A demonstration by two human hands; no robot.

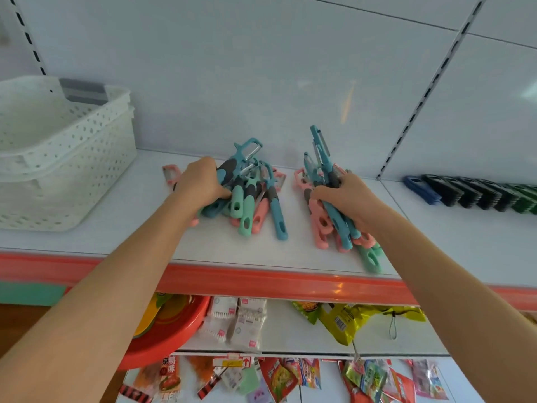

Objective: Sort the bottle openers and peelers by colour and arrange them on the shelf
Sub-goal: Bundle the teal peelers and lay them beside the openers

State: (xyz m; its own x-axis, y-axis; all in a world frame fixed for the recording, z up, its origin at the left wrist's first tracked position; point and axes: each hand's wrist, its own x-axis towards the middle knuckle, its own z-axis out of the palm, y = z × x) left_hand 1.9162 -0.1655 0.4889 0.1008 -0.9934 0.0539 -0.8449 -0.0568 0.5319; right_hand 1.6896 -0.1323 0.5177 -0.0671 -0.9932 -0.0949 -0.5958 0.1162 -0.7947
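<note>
Sorting looks barely begun: mid-shelf (116,237), the left hand (200,181) grips the left pile (247,205) of mixed teal, mint and pink peelers, the right hand (345,196) clutches the equally mixed right pile (325,228), and dark openers (470,193) already line the far right.

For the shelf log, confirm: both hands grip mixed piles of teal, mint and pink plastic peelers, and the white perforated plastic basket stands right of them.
Wrong: the head view shows the white perforated plastic basket left of the piles, not right. The left hand and right hand do grip mixed teal, mint and pink plastic peelers.
</note>
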